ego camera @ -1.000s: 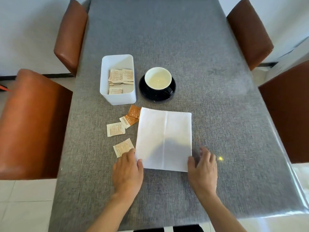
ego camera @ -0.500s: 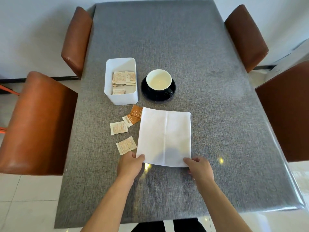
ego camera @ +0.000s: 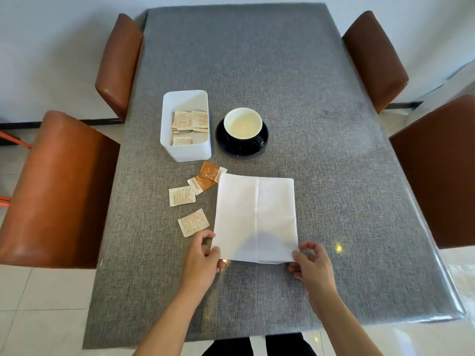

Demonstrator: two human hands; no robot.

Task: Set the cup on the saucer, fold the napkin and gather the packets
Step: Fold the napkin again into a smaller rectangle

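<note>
A white napkin point(ego camera: 257, 217) lies flat on the grey table, with a crease down its middle. My left hand point(ego camera: 203, 260) pinches its near left corner. My right hand point(ego camera: 312, 265) pinches its near right corner, and the near edge is slightly lifted. A cup point(ego camera: 243, 123), white inside, stands on a black saucer point(ego camera: 262, 147) beyond the napkin. Several packets lie loose left of the napkin: two orange ones point(ego camera: 209, 172), one of them partly under the napkin's far left corner, and two pale ones point(ego camera: 181, 196) point(ego camera: 193, 222). More packets sit in a white box point(ego camera: 189, 150).
The grey table point(ego camera: 321, 124) runs away from me. Brown chairs stand on both sides: two on the left point(ego camera: 51, 191) point(ego camera: 118, 62) and two on the right point(ego camera: 437, 170) point(ego camera: 372, 57). Pale floor tiles lie around the table's near corners.
Both hands went from resting flat at the napkin's near edge to pinching its two near corners. The view pulled back a little; the cup, box and packets stay put.
</note>
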